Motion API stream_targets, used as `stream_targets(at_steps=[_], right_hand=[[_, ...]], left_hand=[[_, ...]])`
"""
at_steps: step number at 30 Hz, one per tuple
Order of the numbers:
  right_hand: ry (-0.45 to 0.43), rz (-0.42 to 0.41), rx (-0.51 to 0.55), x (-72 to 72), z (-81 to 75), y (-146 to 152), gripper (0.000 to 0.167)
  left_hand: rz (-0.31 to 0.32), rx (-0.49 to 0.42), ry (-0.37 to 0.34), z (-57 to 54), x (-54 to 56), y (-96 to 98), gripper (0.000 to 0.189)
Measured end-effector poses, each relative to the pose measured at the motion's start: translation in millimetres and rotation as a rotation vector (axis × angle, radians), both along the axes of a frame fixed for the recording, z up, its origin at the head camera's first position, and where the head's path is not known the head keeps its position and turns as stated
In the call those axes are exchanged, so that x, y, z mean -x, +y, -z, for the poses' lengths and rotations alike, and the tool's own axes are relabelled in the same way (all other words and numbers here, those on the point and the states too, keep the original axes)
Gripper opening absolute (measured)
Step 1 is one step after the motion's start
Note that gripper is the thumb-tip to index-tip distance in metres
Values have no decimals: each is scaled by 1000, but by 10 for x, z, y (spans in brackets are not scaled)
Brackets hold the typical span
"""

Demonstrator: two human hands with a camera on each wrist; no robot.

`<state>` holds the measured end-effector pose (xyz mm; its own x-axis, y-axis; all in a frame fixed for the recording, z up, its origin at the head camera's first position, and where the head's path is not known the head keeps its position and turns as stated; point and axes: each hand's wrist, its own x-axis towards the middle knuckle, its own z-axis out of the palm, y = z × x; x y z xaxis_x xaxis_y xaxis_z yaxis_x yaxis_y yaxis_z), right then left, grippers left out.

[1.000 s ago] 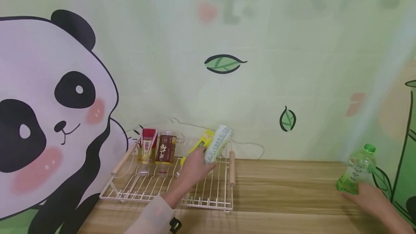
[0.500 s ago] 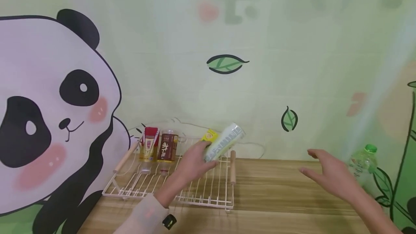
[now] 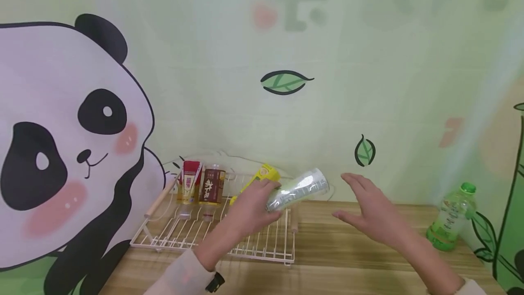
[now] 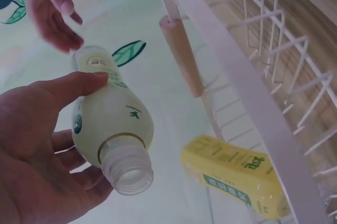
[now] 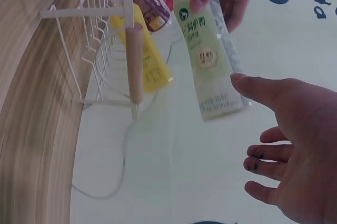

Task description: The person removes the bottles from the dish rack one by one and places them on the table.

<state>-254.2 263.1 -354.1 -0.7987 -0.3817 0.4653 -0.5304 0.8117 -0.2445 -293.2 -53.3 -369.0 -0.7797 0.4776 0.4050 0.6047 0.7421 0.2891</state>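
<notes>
My left hand (image 3: 251, 204) grips a bottle (image 3: 299, 190) with a pale green and white label, above the right side of the wire rack. The bottle is tilted, its base pointing up and right. In the left wrist view its neck (image 4: 126, 166) has no cap, and the thumb lies along its side. My right hand (image 3: 370, 206) is in the air to the right of the bottle's base, thumb and fingers spread, holding nothing. In the head view a gap separates it from the bottle.
The white wire rack (image 3: 245, 255) with wooden handles stands on the wooden table (image 3: 335, 267). It holds a yellow bottle (image 3: 268, 173), a brown-labelled bottle (image 3: 213, 185) and a red-and-yellow one (image 3: 190, 183). A green-capped bottle (image 3: 450, 217) stands at right, before a panda-print backdrop (image 3: 196, 81).
My right hand has let go of the green-capped bottle and moved left toward the other bottle. My left hand has moved that bottle slightly right and tilted it closer to level.
</notes>
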Motion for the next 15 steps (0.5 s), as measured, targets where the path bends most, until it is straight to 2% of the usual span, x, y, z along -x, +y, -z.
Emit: stream_targets(at_steps=[4, 9, 15], right_hand=[[98, -48, -31, 54, 51, -144, 90], [201, -104, -76, 95, 101, -309, 90], [235, -164, -168, 103, 162, -468, 80]], left_hand=[[25, 47, 24, 13, -32, 63, 69], [38, 98, 5, 53, -45, 145, 70], [57, 145, 8, 94, -59, 228, 72]])
